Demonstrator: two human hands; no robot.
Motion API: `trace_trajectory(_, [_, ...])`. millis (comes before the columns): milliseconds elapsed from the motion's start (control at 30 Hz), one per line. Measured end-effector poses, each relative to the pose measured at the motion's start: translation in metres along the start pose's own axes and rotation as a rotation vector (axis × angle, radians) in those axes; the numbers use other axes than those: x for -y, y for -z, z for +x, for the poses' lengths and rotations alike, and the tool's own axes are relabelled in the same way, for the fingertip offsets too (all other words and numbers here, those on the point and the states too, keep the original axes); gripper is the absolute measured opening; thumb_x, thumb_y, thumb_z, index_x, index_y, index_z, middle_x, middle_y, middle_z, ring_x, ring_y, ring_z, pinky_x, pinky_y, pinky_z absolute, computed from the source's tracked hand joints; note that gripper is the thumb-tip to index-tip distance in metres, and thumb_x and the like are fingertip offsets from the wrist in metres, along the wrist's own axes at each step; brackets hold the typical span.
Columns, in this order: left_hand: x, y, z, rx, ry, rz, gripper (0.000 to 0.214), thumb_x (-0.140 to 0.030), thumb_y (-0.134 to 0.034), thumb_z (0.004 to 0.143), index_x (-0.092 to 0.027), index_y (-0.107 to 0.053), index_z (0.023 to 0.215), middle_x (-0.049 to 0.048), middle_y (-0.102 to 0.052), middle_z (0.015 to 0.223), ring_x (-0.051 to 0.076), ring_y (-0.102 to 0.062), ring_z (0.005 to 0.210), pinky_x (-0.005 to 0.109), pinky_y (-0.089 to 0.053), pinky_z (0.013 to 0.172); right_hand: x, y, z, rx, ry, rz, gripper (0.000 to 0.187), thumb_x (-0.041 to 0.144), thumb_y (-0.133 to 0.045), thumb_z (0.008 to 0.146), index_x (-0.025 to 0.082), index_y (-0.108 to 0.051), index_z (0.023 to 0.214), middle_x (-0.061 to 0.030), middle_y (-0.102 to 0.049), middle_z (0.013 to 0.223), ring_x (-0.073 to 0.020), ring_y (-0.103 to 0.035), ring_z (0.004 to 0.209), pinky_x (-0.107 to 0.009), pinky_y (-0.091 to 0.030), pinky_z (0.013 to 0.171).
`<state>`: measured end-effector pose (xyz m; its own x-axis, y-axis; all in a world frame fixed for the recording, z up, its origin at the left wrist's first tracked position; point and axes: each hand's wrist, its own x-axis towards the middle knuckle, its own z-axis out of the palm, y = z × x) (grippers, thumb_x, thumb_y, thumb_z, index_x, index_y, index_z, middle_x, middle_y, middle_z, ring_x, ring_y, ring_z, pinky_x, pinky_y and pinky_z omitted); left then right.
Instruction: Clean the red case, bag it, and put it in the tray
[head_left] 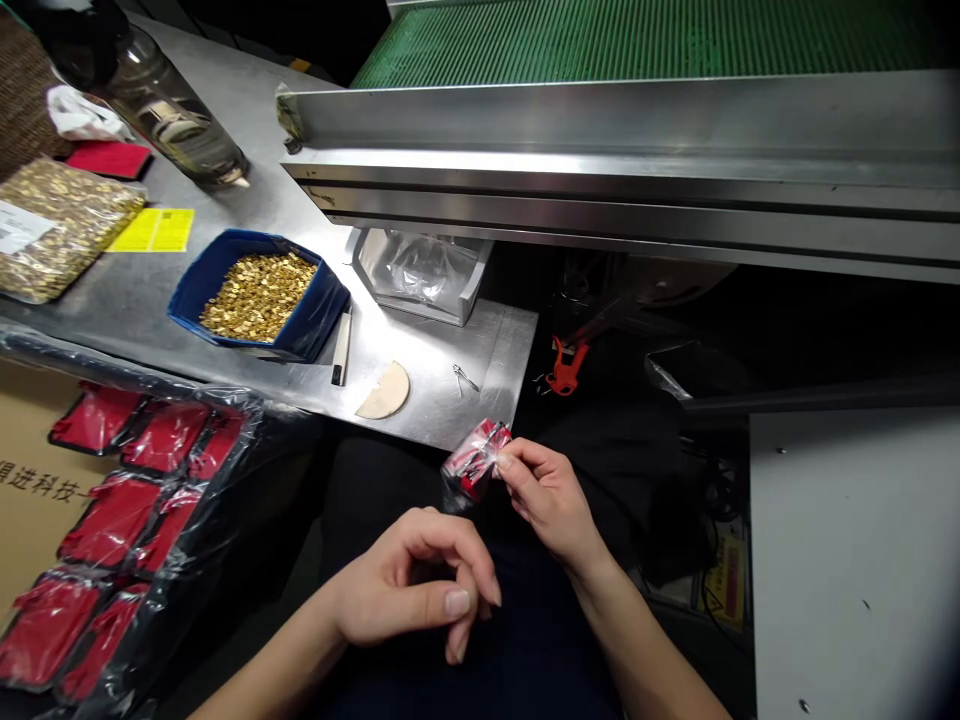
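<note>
Between the thumb and index finger of my right hand [551,495] is the edge of a small clear plastic bag with a red and black item inside [474,462]. The bag hangs by the front corner of the metal table, above my lap. Lower and to the left, my left hand [416,580] is loosely curled, its thumb apart from the fingers, with nothing visible in it. On the table near the bag lie a half-round beige piece [386,390], a small thin metal tool [465,378] and a white-and-black cutter-like tool [341,348].
A blue bin [300,315] holds many small gold-coloured parts. Behind it stand a grey bin [465,295] with clear bags and a bottle [180,120]. A green conveyor [637,40] runs across the back. At left, a lined carton [34,410] holds several red bagged items.
</note>
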<state>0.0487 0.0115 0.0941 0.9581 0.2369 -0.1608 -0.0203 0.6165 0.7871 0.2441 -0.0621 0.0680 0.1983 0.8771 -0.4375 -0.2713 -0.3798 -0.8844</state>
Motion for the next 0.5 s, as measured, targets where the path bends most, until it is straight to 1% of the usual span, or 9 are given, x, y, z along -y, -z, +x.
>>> trace_trajectory(100, [0.002, 0.015, -0.009, -0.264, -0.205, 0.216, 0.013, -0.023, -0.065, 0.095, -0.019, -0.073, 0.105, 0.0038, -0.069, 0.071, 0.016, -0.066, 0.062, 0.029, -0.055, 0.067, 0.014, 0.011, -0.002, 0.071, 0.122, -0.164, 0.032, 0.046, -0.063, 0.096, 0.019, -0.066, 0.079, 0.0023, -0.055, 0.068, -0.0104, -0.045, 0.061, -0.025, -0.038, 0.059])
trace_trajectory(167, [-0.006, 0.027, -0.013, -0.385, -0.336, 0.487, 0.025, -0.016, -0.067, 0.092, -0.023, -0.072, 0.116, 0.0075, -0.072, 0.095, 0.021, -0.07, 0.088, 0.034, -0.057, 0.085, 0.022, 0.016, -0.003, 0.154, 0.162, -0.226, 0.031, 0.046, -0.063, 0.096, 0.019, -0.069, 0.082, -0.0005, -0.062, 0.076, -0.0137, -0.053, 0.07, -0.027, -0.043, 0.069])
trace_trajectory(200, [-0.011, 0.031, -0.013, -0.384, -0.357, 0.639, 0.035, -0.014, -0.069, 0.09, -0.026, -0.071, 0.123, 0.01, -0.071, 0.111, 0.025, -0.068, 0.106, 0.038, -0.055, 0.096, 0.024, 0.017, -0.003, 0.204, 0.165, -0.235, 0.031, 0.045, -0.062, 0.096, 0.019, -0.07, 0.082, -0.0013, -0.064, 0.078, -0.015, -0.055, 0.073, -0.029, -0.044, 0.072])
trace_trajectory(233, [-0.017, 0.034, -0.011, -0.345, -0.341, 0.776, 0.045, -0.014, -0.071, 0.088, -0.029, -0.068, 0.131, 0.0116, -0.067, 0.129, 0.029, -0.061, 0.123, 0.043, -0.05, 0.108, 0.027, 0.017, -0.003, 0.257, 0.158, -0.232, 0.031, 0.045, -0.06, 0.097, 0.02, -0.07, 0.082, -0.0016, -0.064, 0.079, -0.0157, -0.056, 0.074, -0.029, -0.045, 0.073])
trace_trajectory(300, [-0.023, 0.036, -0.007, -0.229, -0.239, 0.918, 0.068, -0.018, -0.078, 0.085, -0.034, -0.056, 0.147, 0.0114, -0.05, 0.156, 0.035, -0.044, 0.145, 0.051, -0.037, 0.122, 0.027, 0.013, -0.004, 0.354, 0.136, -0.209, 0.032, 0.044, -0.059, 0.097, 0.02, -0.068, 0.079, -0.0008, -0.063, 0.078, -0.015, -0.056, 0.073, -0.028, -0.044, 0.071])
trace_trajectory(333, [-0.022, 0.035, -0.004, -0.18, -0.172, 0.901, 0.08, -0.022, -0.082, 0.083, -0.036, -0.046, 0.154, 0.0112, -0.045, 0.161, 0.036, -0.042, 0.147, 0.052, -0.036, 0.123, 0.026, 0.01, -0.005, 0.385, 0.126, -0.188, 0.032, 0.043, -0.058, 0.098, 0.02, -0.066, 0.077, -0.0001, -0.062, 0.077, -0.0142, -0.054, 0.071, -0.027, -0.043, 0.07])
trace_trajectory(367, [-0.02, 0.032, -0.001, -0.141, -0.099, 0.835, 0.092, -0.025, -0.084, 0.081, -0.037, -0.036, 0.159, 0.0118, -0.045, 0.161, 0.035, -0.045, 0.146, 0.052, -0.038, 0.121, 0.023, 0.006, -0.008, 0.399, 0.119, -0.162, 0.032, 0.042, -0.058, 0.098, 0.019, -0.065, 0.076, 0.0006, -0.06, 0.076, -0.0134, -0.053, 0.07, -0.027, -0.043, 0.068])
trace_trajectory(433, [-0.009, 0.028, 0.001, -0.096, 0.033, 0.643, 0.108, -0.029, -0.088, 0.078, -0.036, -0.022, 0.163, 0.0123, -0.056, 0.15, 0.033, -0.059, 0.133, 0.049, -0.048, 0.114, 0.015, -0.001, -0.014, 0.387, 0.11, -0.115, 0.032, 0.042, -0.057, 0.098, 0.019, -0.064, 0.077, 0.001, -0.059, 0.076, -0.0128, -0.051, 0.069, -0.026, -0.042, 0.068])
trace_trajectory(500, [0.005, 0.025, 0.0, -0.09, 0.093, 0.518, 0.107, -0.03, -0.09, 0.075, -0.037, -0.026, 0.161, 0.0102, -0.063, 0.142, 0.03, -0.065, 0.125, 0.047, -0.052, 0.109, 0.007, -0.005, -0.023, 0.358, 0.081, -0.081, 0.033, 0.043, -0.056, 0.099, 0.019, -0.063, 0.077, 0.0007, -0.059, 0.075, -0.0129, -0.051, 0.069, -0.027, -0.041, 0.068])
